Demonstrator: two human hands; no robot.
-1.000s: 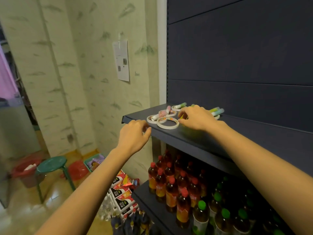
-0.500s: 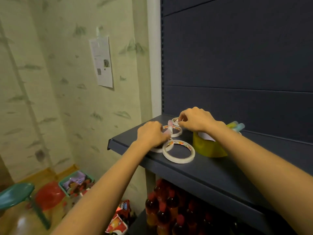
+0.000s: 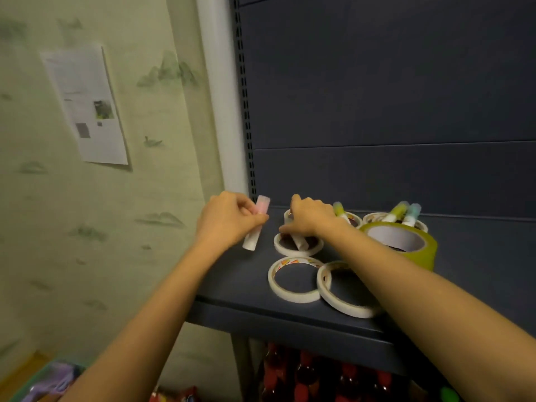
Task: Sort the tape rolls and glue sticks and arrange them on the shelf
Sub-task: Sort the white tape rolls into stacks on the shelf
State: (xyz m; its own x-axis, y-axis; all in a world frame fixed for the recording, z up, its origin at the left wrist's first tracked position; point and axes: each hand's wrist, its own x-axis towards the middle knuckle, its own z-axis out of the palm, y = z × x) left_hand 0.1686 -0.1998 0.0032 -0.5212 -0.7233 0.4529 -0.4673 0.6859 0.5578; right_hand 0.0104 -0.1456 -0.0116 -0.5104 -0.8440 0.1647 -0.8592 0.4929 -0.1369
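The pink-capped white glue stick [image 3: 257, 223] is tilted over the left rear part of the dark blue metal shelf [image 3: 240, 282], pinched between the thumb and fingertips of the left hand [image 3: 226, 221]. Just beside it the right hand [image 3: 311, 219] curls downward over a small white tape roll [image 3: 285, 248] that has a white stick [image 3: 300, 243] lying across it; I cannot tell whether those fingers grip anything. Two thin white tape rolls [image 3: 291, 297] lie flat and touching near the front edge. By the right forearm sits a wide yellow-green tape roll [image 3: 427, 256], and behind it yellow- and blue-capped glue sticks [image 3: 413, 213] lean in other rolls. Red-capped bottles [image 3: 304, 378] stand on the level below, and a printed paper sheet [image 3: 87, 105] hangs on the wall.
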